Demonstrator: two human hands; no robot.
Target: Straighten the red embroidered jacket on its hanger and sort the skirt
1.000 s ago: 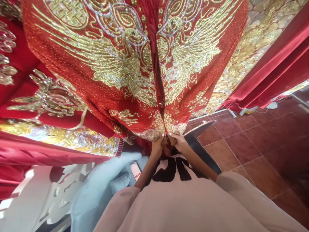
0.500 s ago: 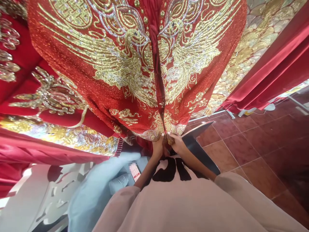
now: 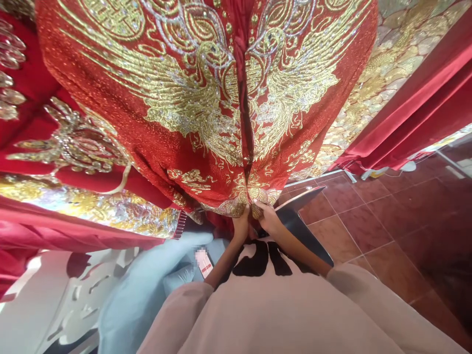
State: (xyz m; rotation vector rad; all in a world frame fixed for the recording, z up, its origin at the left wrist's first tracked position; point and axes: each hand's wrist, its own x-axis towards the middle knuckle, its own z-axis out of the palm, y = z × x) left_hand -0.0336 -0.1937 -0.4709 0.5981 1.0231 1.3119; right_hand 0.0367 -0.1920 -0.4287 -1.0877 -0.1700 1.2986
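Observation:
A glittering red jacket [image 3: 147,142] with gold and silver bird embroidery hangs in front of me, its front opening running down the middle. At the bottom of that opening, my left hand [image 3: 241,221] pinches the embroidered hem of the left panel, thumb on top. My right hand [image 3: 266,216] pinches the hem of the right panel just beside it. The two panel edges meet or nearly meet between my hands. Both sets of fingers are mostly hidden behind the cloth.
Other ornate red garments [image 3: 88,142] hang at the left. A red drape [image 3: 409,93] hangs at the right above the tiled floor [image 3: 372,226]. A phone [image 3: 204,261] lies on pale blue cloth [image 3: 129,295] at my left. Behind my right arm is a dark chair-like surface [image 3: 295,228].
My hands keep their pinch on the hem and have barely moved. The view has shifted slightly, and the right thumb sits a little higher on the hem.

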